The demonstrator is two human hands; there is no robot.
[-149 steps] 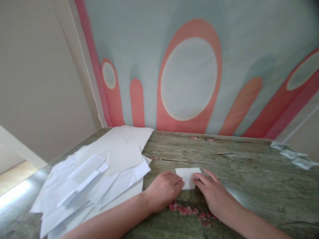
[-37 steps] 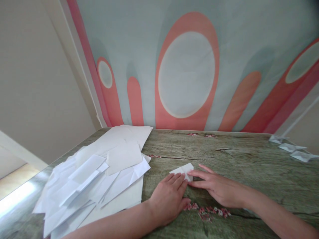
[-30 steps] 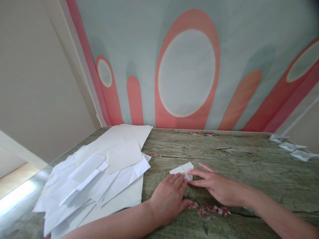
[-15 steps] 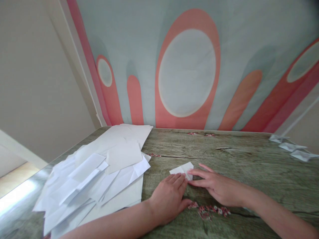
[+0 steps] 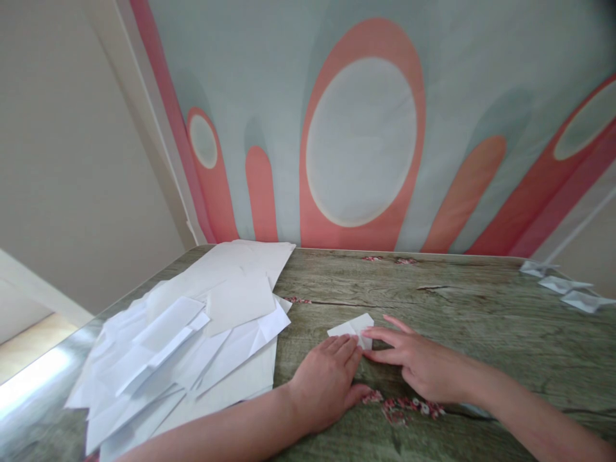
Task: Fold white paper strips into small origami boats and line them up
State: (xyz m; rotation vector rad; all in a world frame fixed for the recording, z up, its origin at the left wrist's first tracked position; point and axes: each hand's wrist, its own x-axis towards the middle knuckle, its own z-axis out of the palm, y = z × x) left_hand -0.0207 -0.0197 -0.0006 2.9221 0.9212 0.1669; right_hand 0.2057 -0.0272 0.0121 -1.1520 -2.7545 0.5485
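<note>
A small folded piece of white paper (image 5: 352, 325) lies on the wood-patterned tabletop, in front of me. My left hand (image 5: 328, 378) rests flat over its near left part, fingers stretched out and thumb apart. From the right, my right hand (image 5: 418, 359) touches the paper's right edge with its fingertips, its fingers spread. Neither hand lifts the paper. Its near side is hidden under the left fingers.
To the left lies a large heap of white paper sheets (image 5: 240, 301), some folded. Several small folded paper pieces (image 5: 565, 284) stand in a row at the table's far right edge. Behind the wood-patterned table (image 5: 481, 308) hangs a coral-and-grey patterned backdrop (image 5: 283, 77).
Both hands stay nearly where they were on the folded paper. The right hand's wrist has shifted down very slightly.
</note>
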